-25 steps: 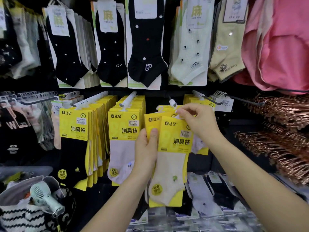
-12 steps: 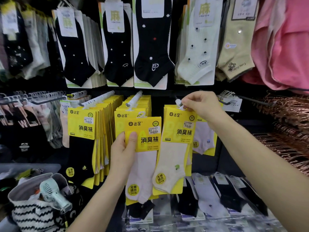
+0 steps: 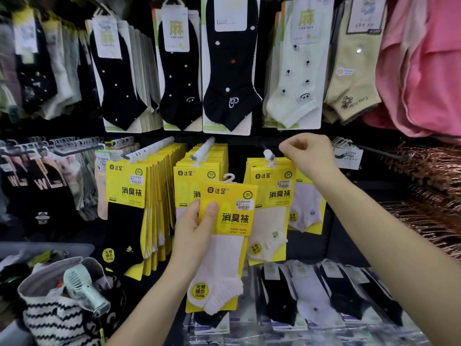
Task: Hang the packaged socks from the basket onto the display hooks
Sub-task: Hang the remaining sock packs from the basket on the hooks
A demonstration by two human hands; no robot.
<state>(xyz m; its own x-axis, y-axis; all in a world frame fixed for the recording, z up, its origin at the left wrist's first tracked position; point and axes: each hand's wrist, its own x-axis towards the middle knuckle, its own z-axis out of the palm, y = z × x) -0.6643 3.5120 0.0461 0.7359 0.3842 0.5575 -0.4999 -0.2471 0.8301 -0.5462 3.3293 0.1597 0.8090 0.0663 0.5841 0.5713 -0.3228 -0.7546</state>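
Hanging is well under way. Yellow-carded sock packs fill three hooks along the middle row of the rack (image 3: 239,139), and the right hook (image 3: 268,154) already carries a beige-sock pack (image 3: 270,196) at its front. At least one pack is left; how many more wait to be hung does not show. The left hand (image 3: 197,231) grips the white-sock pack (image 3: 225,221) by the left edge of its card, thumb on the front. Its plastic hanger (image 3: 229,178) is free, below the hook tips and between the middle and right hooks. The right hand (image 3: 308,157) hovers just right of the right hook's tip, fingers (image 3: 287,147) curled in, holding nothing visible.
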